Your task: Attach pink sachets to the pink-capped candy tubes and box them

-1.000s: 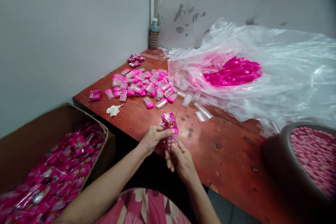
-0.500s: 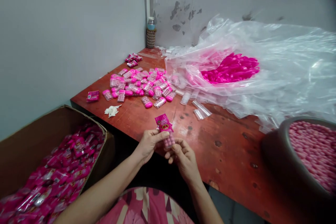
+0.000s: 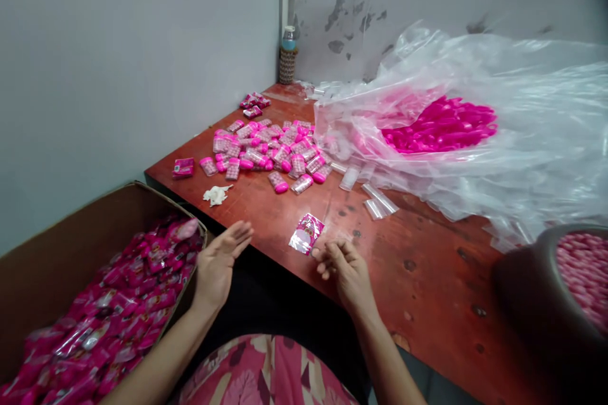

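My left hand [image 3: 218, 266] is over the near edge of the box, fingers stretched out and empty. Just past it, a blurred pink candy pack [image 3: 186, 228] is at the top of the heap of packs in the cardboard box [image 3: 61, 228]. My right hand [image 3: 346, 272] hovers at the table's near edge with its fingers curled in; nothing shows between them. Beside its fingertips, a shiny printed pink wrapper [image 3: 306, 234] lies flat on the red table [image 3: 380, 278].
Beyond are a pile of small candy-filled containers [image 3: 270, 149], a pink packet [image 3: 183, 168], white scrap [image 3: 217, 195] and clear empty tubes [image 3: 380, 201]. A plastic bag [image 3: 536, 101] of bright pink pieces [image 3: 441, 126] spreads at right. A dark tub [image 3: 527, 285] holds pink candies.
My left hand has let go of the candy pack and swung left to the box, where the blurred pack now shows. My right hand has parted from it, uncovering the wrapper. The view has shifted left.
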Demonstrator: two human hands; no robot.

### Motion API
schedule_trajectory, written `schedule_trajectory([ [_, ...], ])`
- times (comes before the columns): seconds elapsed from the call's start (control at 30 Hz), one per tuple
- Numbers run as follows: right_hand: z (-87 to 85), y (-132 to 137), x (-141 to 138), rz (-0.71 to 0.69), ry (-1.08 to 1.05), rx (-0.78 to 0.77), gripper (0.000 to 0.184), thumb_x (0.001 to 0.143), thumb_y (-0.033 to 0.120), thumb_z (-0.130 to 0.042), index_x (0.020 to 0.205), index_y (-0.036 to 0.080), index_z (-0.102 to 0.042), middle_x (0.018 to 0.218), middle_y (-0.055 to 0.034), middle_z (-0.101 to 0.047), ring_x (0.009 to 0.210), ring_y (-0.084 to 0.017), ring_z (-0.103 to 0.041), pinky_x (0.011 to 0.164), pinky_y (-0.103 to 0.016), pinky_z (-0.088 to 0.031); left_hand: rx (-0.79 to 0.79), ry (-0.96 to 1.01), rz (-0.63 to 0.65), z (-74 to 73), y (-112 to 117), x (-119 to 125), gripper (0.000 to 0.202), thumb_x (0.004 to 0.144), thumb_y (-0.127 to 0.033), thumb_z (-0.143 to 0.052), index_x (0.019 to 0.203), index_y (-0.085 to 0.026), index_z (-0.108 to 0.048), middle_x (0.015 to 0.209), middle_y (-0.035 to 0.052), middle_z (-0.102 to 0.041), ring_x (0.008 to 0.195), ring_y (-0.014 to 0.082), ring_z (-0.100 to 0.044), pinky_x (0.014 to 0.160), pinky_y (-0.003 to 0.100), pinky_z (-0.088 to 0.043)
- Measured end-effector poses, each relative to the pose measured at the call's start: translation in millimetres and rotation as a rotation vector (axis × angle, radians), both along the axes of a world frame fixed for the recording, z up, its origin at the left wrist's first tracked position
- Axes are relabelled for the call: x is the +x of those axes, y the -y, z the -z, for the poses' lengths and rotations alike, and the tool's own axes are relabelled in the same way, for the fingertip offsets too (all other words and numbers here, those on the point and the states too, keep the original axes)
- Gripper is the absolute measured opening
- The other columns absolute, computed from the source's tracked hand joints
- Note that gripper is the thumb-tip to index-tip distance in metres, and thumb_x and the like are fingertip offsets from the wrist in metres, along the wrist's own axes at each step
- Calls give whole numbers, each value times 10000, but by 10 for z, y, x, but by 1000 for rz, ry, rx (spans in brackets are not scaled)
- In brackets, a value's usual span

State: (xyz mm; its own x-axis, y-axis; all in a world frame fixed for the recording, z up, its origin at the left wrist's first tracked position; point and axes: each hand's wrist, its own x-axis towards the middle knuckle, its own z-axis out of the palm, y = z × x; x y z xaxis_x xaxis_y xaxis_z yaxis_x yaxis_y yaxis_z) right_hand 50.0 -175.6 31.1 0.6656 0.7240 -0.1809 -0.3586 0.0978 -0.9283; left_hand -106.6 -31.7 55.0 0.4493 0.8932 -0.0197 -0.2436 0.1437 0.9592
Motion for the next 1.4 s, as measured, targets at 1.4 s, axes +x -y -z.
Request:
schedule_trajectory([
  [1.4,-354,-1277,776,-36,1216,-1006,554,768,584,-417,951,87,-580,782,-195,-650,797,-309,-610,667,-381,-427,-400,-145,351,202,-34,617,248,609,-341,-699,607,-96,-659,561,44,-618,499,109,-558,508,209,-455],
])
